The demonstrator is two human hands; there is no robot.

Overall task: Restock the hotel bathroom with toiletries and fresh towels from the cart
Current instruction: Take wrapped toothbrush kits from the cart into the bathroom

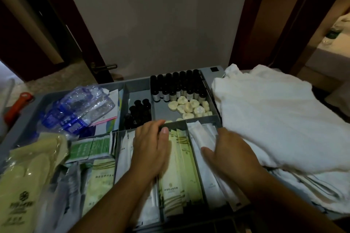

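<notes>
The grey cart tray [212, 98] is split into compartments. My left hand [151, 147] lies flat on white and pale-green toiletry packets [180, 172] in the middle compartment, fingers together, gripping nothing that I can see. My right hand [227, 153] rests on the long white packets [202, 134] in the compartment to the right, its thumb and fingers curled around them. White towels [274, 119] are heaped on the right side of the cart. Dark small bottles [178, 87] and round wrapped soaps [191, 107] fill the far compartment.
Crumpled clear water bottles [79, 108] lie in the left compartment, with green-and-white sachets [91, 147] and a yellowish bag [28, 172] nearer me. A red tool [18, 104] sits at the far left. Beyond the cart stand a white wall and a dark door with a handle [106, 67].
</notes>
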